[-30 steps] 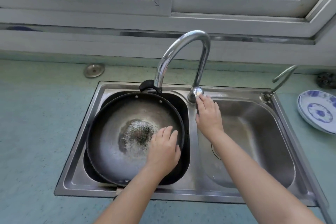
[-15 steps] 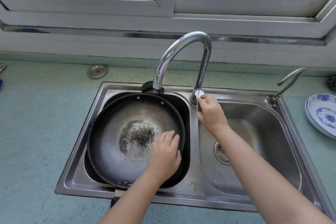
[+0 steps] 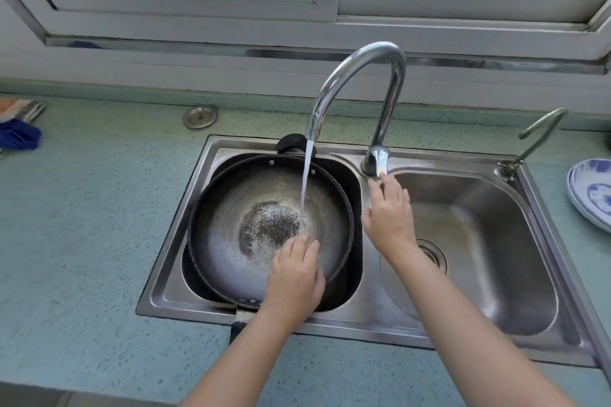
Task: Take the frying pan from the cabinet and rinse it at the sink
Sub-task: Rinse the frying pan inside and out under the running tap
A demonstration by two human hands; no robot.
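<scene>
I see the frying pan point(image 3: 231, 208) sitting in the left basin of the double steel sink point(image 3: 172, 274), filling most of it, with one black handle point(image 3: 292, 142) at the far rim. Its bowl holds a dark speckled patch point(image 3: 271, 225) at the centre, and a thin stream of water point(image 3: 307, 175) from the gooseneck faucet point(image 3: 360, 76) lands at that patch's right edge. My left hand point(image 3: 294, 277) lies flat inside the pan's near side, fingers straight and gripping nothing. My right hand point(image 3: 390, 215) reaches up with loose fingers, the tips touching the faucet lever point(image 3: 378, 160). A small stamp on the sink rim point(image 3: 426, 163) is too faint to read. The right basin holds only its drain strainer point(image 3: 429, 251). A slim second tap point(image 3: 535, 132) stands at the far right corner, and blue-and-white plates point(image 3: 591, 195) are stacked on the green counter point(image 3: 82, 241).
</scene>
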